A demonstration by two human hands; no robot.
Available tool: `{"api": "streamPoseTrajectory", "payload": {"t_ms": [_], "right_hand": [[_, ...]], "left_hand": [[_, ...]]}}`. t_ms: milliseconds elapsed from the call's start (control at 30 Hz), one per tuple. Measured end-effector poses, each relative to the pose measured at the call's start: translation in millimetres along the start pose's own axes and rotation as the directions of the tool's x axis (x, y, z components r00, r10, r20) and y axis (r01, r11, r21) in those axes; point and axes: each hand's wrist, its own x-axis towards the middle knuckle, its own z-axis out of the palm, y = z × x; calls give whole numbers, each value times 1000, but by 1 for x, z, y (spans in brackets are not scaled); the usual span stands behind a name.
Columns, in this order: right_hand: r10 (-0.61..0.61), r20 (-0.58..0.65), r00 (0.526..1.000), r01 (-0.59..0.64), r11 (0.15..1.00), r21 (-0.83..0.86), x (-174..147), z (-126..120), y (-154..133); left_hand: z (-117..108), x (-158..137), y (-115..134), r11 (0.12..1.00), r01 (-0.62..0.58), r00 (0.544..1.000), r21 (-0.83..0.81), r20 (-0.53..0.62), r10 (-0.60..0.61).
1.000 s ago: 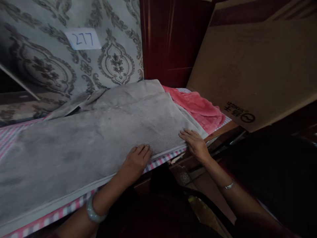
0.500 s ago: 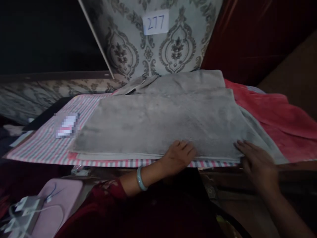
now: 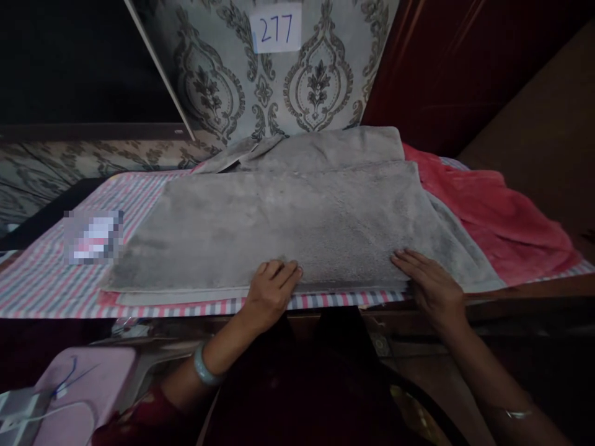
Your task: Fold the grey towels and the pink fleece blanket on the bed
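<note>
A folded grey towel (image 3: 260,223) with a soft nap lies flat in front of me, its layered edge toward me. On its near edge rests my left hand (image 3: 273,290), fingers bent slightly over the fabric and palm down. My right hand (image 3: 432,288) lies on the near right corner with its fingers stretched out along the cloth. Neither hand shows a grip on the fabric. Behind the folded part, more grey fabric (image 3: 353,145) is bunched against the wall. A red towel (image 3: 506,217) lies crumpled to the right.
A striped cloth (image 3: 41,272) covers the table under the towels. At the left is a pixelated patch. A dark screen (image 3: 83,62) stands at the back left, beside a wall with a "277" paper (image 3: 276,29). A pink stool (image 3: 88,384) carries a power strip (image 3: 21,412).
My left hand has slid leftward along the towel's near edge. My right hand has also shifted a little left on the corner. The whole view has moved slightly.
</note>
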Motion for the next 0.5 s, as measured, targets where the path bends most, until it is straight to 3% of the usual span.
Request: {"api": "streamPoseTrajectory", "payload": {"t_ms": [167,300,400,500], "right_hand": [[-31,24,999,32,999,-23,-7,-4,1],[-25,1,1000,25,1000,-9,-5,-18,-5],[-40,-36,999,39,999,-18,17,-20,-16],[-144,10,989,144,989,28,56,-3,-38]], "left_hand": [[0,-2,6,1000,1,1000,-11,29,-1],[-18,-9,11,994,-13,999,-109,41,17],[-36,-15,7,983,-5,1000,-184,21,9],[-52,-21,-12,983,147,988,-113,54,-142]]}}
